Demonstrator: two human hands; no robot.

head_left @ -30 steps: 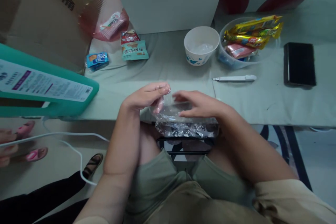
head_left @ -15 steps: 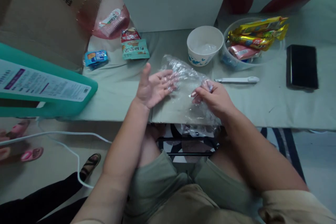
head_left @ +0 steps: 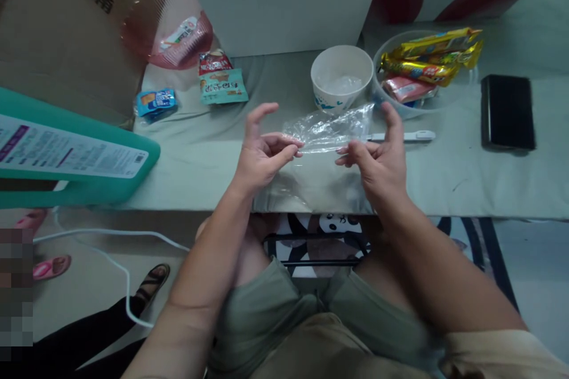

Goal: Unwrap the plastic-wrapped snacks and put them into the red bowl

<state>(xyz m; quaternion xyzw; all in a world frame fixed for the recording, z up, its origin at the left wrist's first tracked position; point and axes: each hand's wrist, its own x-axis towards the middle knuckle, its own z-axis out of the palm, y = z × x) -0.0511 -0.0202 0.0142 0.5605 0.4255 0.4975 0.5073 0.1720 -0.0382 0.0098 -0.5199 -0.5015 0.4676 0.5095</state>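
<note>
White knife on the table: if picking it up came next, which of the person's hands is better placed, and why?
Probably the right hand: in view, it overlaps the knife, while the left hand is farther off, across the clear plastic. Both hands are busy with that plastic.

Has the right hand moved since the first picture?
Yes. Judged against the white cutter, the right hand has moved forward and to the right; it now partly covers the cutter.
</note>
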